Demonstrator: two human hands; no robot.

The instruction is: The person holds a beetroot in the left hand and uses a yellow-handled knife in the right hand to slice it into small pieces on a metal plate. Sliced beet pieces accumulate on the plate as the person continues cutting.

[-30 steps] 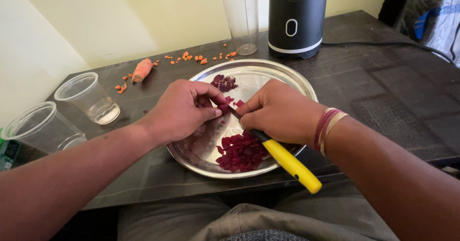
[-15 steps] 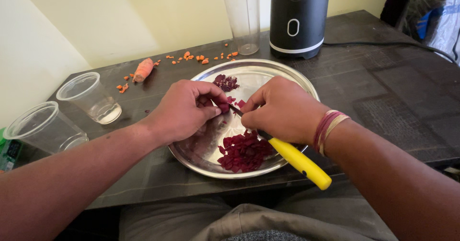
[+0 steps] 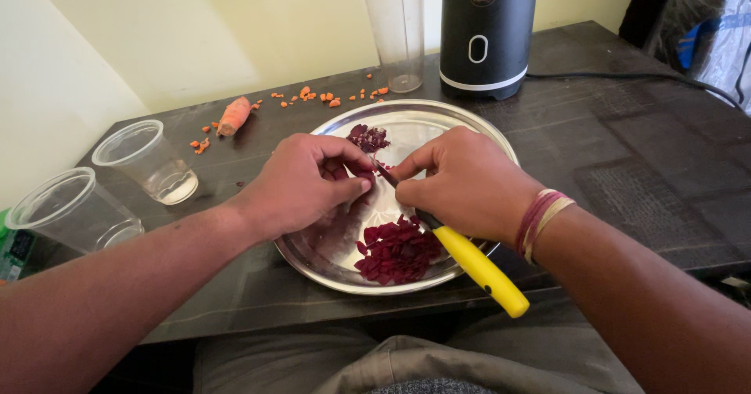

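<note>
While both hands meet over a round steel plate (image 3: 469, 124) at the near edge of a dark counter (image 3: 626, 159), the right hand (image 3: 469, 183) closes its fingers around a yellow-handled knife (image 3: 477, 269), the plastic handle jutting back past the counter's edge toward the person's lap. The left hand (image 3: 301, 183) pinches a small dark-red beetroot piece (image 3: 361, 176) between thumb and fingertips, pressed against the knife's short blade above the middle of the plate. A heap of chopped beetroot (image 3: 397, 251), wet and glossy, lies on the plate's near side just under the right hand; a smaller clump of beetroot scraps (image 3: 368, 137) sits toward the far rim. The plate's shiny floor is stained pink. To the left, well apart from the plate, stand two clear plastic cups (image 3: 149, 163), ribbed and thin-walled, with open counter between them and the left forearm. Farther back, a carrot stub (image 3: 233, 116) and scattered orange carrot bits (image 3: 328, 97) trail along the counter. At the far edge, against a pale yellow wall, stand a tall clear blender jar (image 3: 395, 30) and a black cylindrical blender base (image 3: 485, 34), its cord (image 3: 626, 77) running right.
</note>
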